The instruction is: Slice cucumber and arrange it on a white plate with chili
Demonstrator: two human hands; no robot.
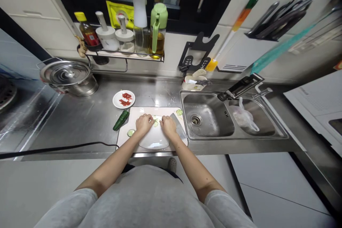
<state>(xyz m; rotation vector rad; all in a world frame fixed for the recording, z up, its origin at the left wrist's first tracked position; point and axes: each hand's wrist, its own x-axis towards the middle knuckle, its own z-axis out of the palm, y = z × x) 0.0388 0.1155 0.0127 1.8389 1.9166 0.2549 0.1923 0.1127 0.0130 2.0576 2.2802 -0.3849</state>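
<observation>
My left hand (144, 123) and my right hand (168, 127) meet over the far part of a white plate (154, 141). Thin, pale green cucumber slices (156, 121) lie between my fingertips. The fingers of both hands are curled and pinch at these slices; the tips are small in view. Under the plate is a pale pink cutting board (123, 138). A wide-bladed knife (179, 128) rests on the board, just right of my right hand. One cucumber end piece (130, 133) sits at the board's left, and more slices (179, 112) are at its far right corner.
A dark green cucumber piece (121, 120) leans by the board's left edge. Behind it stands a small plate (115, 100) of chopped red bits. A lidded steel pot (85, 84) is far left, a double sink (211, 136) right. A black cable (66, 149) crosses the counter.
</observation>
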